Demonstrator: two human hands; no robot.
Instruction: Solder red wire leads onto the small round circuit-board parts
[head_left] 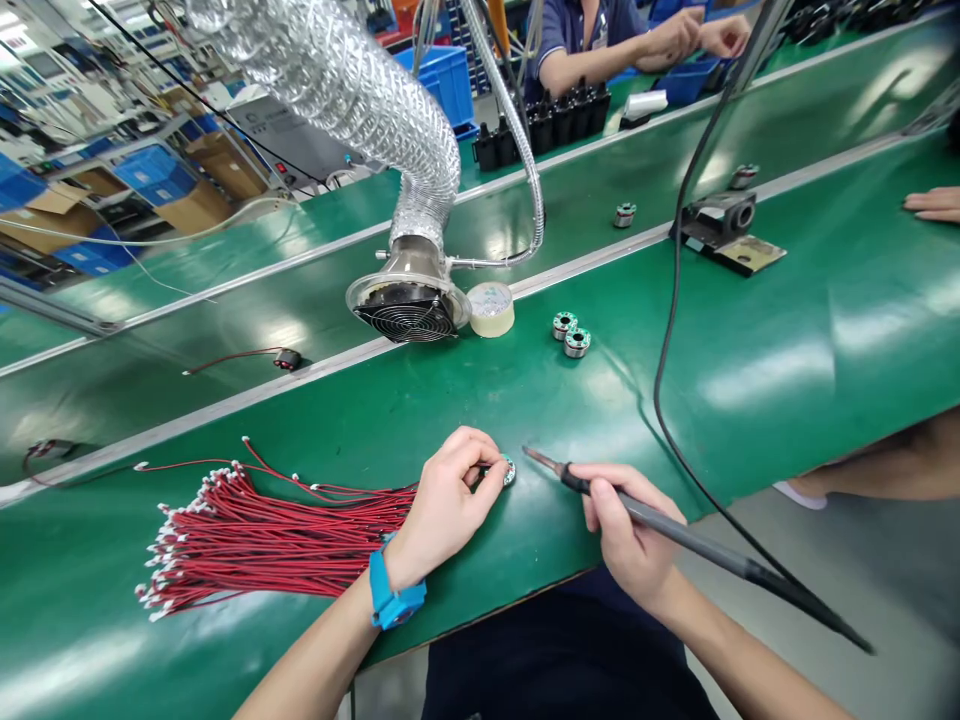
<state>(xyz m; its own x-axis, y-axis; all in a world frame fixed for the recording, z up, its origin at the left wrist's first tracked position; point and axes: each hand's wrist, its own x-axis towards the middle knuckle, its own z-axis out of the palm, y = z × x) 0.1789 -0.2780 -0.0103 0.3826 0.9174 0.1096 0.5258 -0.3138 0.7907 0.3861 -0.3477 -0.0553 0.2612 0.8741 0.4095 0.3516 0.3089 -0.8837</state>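
Observation:
My left hand, with a blue wrist strap on its wrist, is closed with thumb and fingertips on a small round motor part with a green circuit board. Fingers cover most of that part. In my right hand is a soldering iron, held like a pen. Its tip points left and stays a little apart from the part. A bundle of red wires with white connectors lies left of my left hand, the near ends partly hidden behind it.
A fume extractor fan on a silver duct hangs beyond my hands, beside a tape roll. Two round motor parts stand farther back. The black cord crosses at right, near a metal holder. A co-worker sits opposite.

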